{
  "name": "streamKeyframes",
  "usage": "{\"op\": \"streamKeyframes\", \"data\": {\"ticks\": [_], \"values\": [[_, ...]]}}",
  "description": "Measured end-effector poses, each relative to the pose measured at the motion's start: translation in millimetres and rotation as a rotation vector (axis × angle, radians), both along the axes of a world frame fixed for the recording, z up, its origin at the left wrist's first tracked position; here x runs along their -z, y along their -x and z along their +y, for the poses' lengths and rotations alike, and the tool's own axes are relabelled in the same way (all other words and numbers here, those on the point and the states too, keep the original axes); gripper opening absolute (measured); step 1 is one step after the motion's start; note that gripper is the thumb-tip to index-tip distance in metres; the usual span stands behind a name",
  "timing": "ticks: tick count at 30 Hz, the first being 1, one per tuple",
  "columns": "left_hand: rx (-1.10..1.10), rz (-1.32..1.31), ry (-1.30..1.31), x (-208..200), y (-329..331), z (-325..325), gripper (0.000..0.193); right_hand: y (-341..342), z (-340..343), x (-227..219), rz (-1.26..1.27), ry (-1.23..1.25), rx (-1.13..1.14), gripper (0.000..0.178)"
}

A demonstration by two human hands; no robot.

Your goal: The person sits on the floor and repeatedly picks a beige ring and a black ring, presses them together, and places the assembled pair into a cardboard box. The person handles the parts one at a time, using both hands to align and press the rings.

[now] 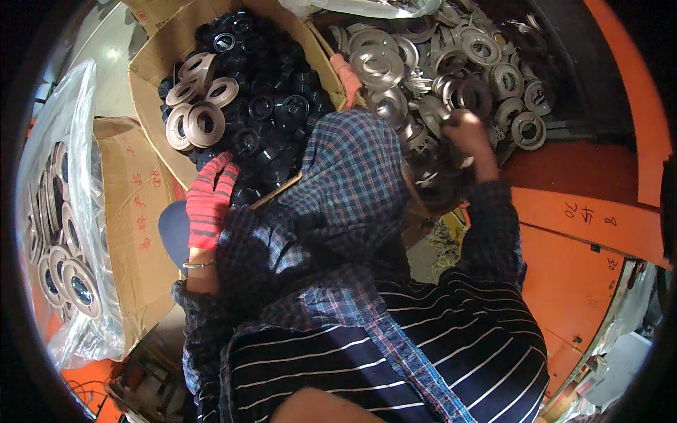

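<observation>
My left hand (211, 201), in a red glove with dark stripes, reaches over the near edge of a cardboard box (151, 99). Its fingers are stretched out, and the tips rest by the black round parts (271, 134) that fill the box. Several beige-brown rings (204, 123) lie on top of these parts. To the right, my bare right hand (467, 134) is low over a heap of metallic grey-brown rings (506, 81). Motion smears its fingers, and I cannot make out whether a ring is in them. A dark ring (474, 96) is just beyond it.
A second cardboard box (134, 233) at the left has a clear plastic bag (84, 120) with ring assemblies (79, 285). A coral-coloured cloth piece (345, 79) hangs at the first box's right edge. Orange panels (564, 275) stand at the right. Checked cloth (352, 169) covers the middle foreground.
</observation>
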State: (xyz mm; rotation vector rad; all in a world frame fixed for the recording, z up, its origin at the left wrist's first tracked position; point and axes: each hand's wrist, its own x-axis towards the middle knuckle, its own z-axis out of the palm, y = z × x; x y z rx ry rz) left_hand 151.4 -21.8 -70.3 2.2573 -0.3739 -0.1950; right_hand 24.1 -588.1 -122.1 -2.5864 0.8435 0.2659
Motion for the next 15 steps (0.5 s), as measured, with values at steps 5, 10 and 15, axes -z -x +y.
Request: {"op": "streamKeyframes", "data": {"ticks": [5, 10, 15], "values": [[-0.018, 0.017, 0.045, 3.0, -0.1, -0.8, 0.032, -7.8, 4.4, -108.6, -0.075, -0.101, 0.179, 0.062], [-0.023, -0.051, 0.020, 3.3, -0.6, -0.2, 0.032, -46.9, 41.1, -138.3, -0.807, -0.849, -0.099, 0.053], [-0.009, -0.033, 0.016, 5.4, -2.3, 1.0, 0.032, -76.9, 31.6, -73.0, -0.180, -0.173, 0.112, 0.059]]}}
